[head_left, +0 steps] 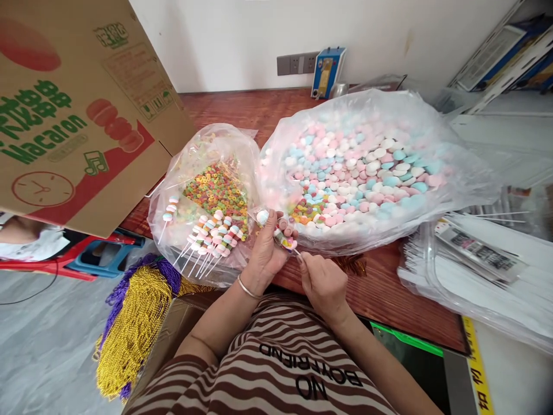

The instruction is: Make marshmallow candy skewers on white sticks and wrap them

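My left hand [270, 251], with a bangle at its wrist, is closed round several small candies [285, 237] in pink, white, yellow and green. A pale round candy [262, 217] shows by its thumb. My right hand [324, 282] pinches a thin white stick [296, 252], whose far end meets the candies in my left hand. To the left, finished-looking candy skewers [218, 233] lie in a heap on a clear bag of small ring-shaped candies [216, 187]. Behind my hands, a large clear bag [367, 242] holds pink, white and blue round candies [354, 178].
A cardboard box [86, 132] stands at the left. White sticks [470, 271] in clear packaging lie at the right on the red-brown table [389, 282]. Gold and purple bead strands [133, 317] hang at lower left. A blue device [328, 72] stands by the wall.
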Demonstrator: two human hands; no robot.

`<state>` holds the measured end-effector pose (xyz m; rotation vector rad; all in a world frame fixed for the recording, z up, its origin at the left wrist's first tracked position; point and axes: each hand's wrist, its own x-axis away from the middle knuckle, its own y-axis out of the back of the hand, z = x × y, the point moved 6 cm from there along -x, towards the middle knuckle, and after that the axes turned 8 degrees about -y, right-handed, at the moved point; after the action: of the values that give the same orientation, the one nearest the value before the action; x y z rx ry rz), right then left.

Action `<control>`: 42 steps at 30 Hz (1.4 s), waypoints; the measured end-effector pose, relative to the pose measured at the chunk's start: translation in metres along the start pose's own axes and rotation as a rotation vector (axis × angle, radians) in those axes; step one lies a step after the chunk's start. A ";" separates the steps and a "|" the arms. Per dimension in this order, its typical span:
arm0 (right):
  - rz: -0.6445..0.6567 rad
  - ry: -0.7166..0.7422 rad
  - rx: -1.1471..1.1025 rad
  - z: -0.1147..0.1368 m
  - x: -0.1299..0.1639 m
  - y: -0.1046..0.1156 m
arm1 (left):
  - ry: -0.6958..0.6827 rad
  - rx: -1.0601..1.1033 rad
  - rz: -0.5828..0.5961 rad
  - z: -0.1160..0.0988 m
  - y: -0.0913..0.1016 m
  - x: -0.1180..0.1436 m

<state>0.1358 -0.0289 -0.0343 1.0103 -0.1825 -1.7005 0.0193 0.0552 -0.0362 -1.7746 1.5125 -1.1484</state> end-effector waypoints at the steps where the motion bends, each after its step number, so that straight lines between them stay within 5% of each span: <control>1: 0.065 -0.084 -0.114 -0.003 0.000 0.000 | -0.002 0.012 0.011 -0.001 -0.002 0.000; 6: 0.626 -0.811 -1.133 -0.001 0.017 -0.030 | -0.048 0.106 0.100 -0.008 -0.012 0.001; 10: 0.723 -0.976 -1.517 0.014 0.018 -0.043 | -0.014 0.081 0.123 0.001 -0.014 0.004; 13: 0.522 -0.787 -1.173 0.000 0.005 -0.041 | 0.032 0.003 0.105 0.014 -0.012 0.007; 17: 0.101 -0.208 -0.226 -0.008 -0.011 -0.014 | 0.066 -0.136 0.034 0.023 -0.004 0.009; 19: 0.027 0.026 0.030 -0.002 -0.008 -0.011 | 0.062 -0.130 0.001 0.019 0.001 0.005; 21: 0.035 0.085 0.064 0.000 -0.005 -0.010 | 0.024 -0.085 -0.048 0.012 0.005 0.000; 24: 0.158 -0.210 -0.266 -0.011 -0.005 -0.013 | -0.025 -0.016 -0.061 0.001 0.006 -0.006; 28: 0.588 -0.866 -1.156 -0.013 0.010 -0.039 | -0.033 0.026 0.013 -0.004 -0.003 -0.004; 31: 0.738 -1.053 -1.492 -0.003 0.016 -0.046 | -0.029 0.028 0.042 -0.004 -0.007 -0.001; 34: 0.636 -0.887 -1.266 -0.010 0.012 -0.040 | -0.036 -0.001 0.025 -0.005 -0.007 -0.003; 39: 0.230 -0.178 -0.237 -0.007 0.000 -0.013 | -0.061 -0.138 -0.088 -0.008 -0.001 -0.009; 42: 0.127 -0.035 0.005 -0.003 0.000 -0.011 | -0.059 -0.167 -0.131 -0.009 0.002 -0.010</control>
<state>0.1300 -0.0236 -0.0422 0.9537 -0.2678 -1.6037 0.0109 0.0653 -0.0360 -2.0274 1.5142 -1.0467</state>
